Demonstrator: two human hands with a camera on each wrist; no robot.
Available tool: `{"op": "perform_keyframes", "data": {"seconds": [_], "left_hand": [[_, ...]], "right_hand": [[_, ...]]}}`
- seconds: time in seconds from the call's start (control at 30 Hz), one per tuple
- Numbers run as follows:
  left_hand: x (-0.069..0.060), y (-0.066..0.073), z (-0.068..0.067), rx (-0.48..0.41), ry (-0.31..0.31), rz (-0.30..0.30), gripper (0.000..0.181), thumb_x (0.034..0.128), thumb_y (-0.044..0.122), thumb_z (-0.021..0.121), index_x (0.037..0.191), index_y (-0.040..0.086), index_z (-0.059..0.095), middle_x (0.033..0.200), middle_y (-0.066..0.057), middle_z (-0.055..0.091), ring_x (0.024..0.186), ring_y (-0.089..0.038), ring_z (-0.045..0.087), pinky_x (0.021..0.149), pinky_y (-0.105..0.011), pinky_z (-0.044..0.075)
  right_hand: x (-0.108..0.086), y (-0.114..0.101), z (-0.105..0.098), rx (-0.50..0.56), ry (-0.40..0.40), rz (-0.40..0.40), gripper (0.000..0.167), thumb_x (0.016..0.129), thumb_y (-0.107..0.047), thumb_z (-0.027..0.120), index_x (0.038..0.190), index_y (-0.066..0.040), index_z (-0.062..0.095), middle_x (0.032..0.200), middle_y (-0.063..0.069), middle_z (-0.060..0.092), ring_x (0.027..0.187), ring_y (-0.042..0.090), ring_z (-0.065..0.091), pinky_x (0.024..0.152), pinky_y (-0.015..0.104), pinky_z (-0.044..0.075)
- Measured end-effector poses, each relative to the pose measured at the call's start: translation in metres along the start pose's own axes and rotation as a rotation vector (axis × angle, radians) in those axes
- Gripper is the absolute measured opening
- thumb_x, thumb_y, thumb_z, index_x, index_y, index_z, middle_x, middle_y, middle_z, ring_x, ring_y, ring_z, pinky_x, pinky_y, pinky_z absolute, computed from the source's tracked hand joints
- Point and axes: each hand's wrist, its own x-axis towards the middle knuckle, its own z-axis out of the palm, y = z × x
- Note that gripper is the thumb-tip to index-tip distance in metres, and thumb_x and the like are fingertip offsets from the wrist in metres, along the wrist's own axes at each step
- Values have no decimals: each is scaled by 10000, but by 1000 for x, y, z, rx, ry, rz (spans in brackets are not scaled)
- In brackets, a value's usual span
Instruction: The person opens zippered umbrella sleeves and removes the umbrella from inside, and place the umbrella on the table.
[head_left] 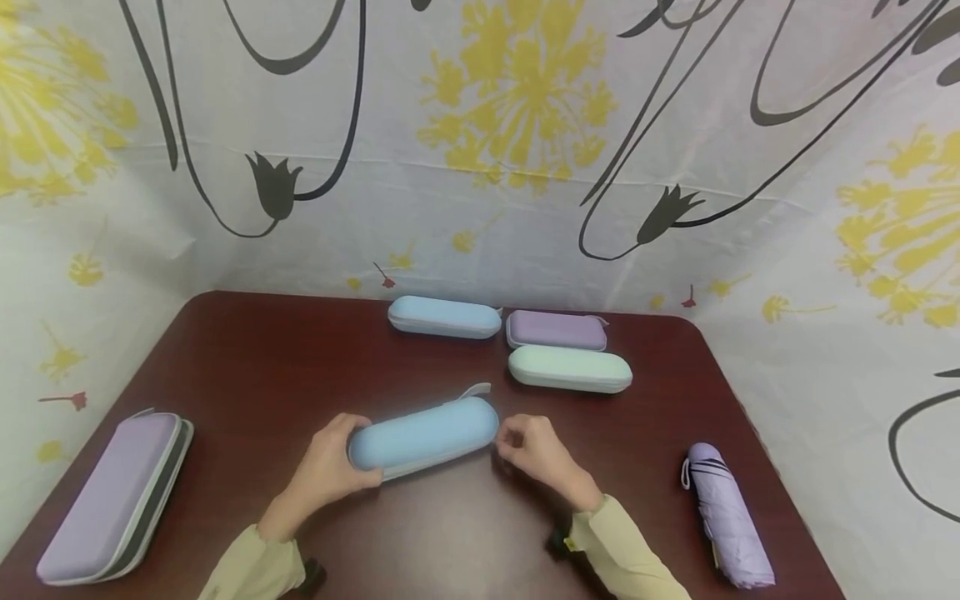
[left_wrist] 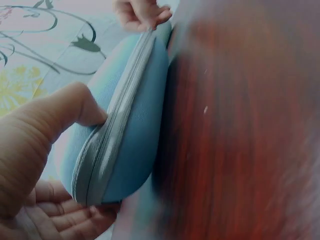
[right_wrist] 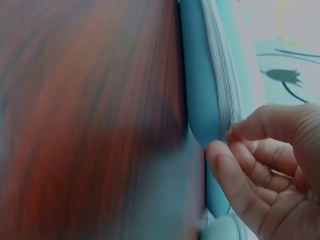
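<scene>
A light-blue zippered hard case (head_left: 423, 435) lies slightly slanted on the dark red table, with a grey strap at its far edge. My left hand (head_left: 328, 468) grips the case's left end; in the left wrist view the thumb presses beside the grey zipper (left_wrist: 131, 82) and the fingers are beneath. At the other end, my right hand (head_left: 542, 457) has its fingers curled and pinches at the zipper's end. In the right wrist view the thumb and forefinger meet there, hiding whatever small pull is between them. The zipper looks closed along its visible length.
Toward the back edge lie another blue case (head_left: 444, 317), a purple case (head_left: 557, 330) and a mint-green case (head_left: 570, 368). A larger purple case (head_left: 112, 500), its edge slightly parted, is at left. At right lies a folded lavender umbrella (head_left: 727, 517). Patterned cloth (head_left: 465, 233) surrounds the table.
</scene>
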Motion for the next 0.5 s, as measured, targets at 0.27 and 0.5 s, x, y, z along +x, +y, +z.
{"op": "perform_keyframes", "data": {"seconds": [0.27, 0.5], "left_hand": [[-10, 10, 2, 20, 16, -68, 608, 551, 212, 822, 1053, -39, 588, 965, -100, 576, 850, -241, 583, 695, -380, 518], [-16, 19, -2, 15, -40, -76, 618, 583, 204, 831, 1077, -62, 572, 988, -117, 567, 867, -244, 581, 694, -368, 518]], "right_hand": [[3, -8, 10, 12, 22, 17, 151, 728, 34, 683, 708, -105, 626, 676, -45, 567, 636, 65, 527, 586, 212, 468], [5, -6, 15, 24, 58, 26, 113, 740, 25, 692, 750, -84, 665, 701, -27, 601, 639, 64, 542, 586, 208, 479]]}}
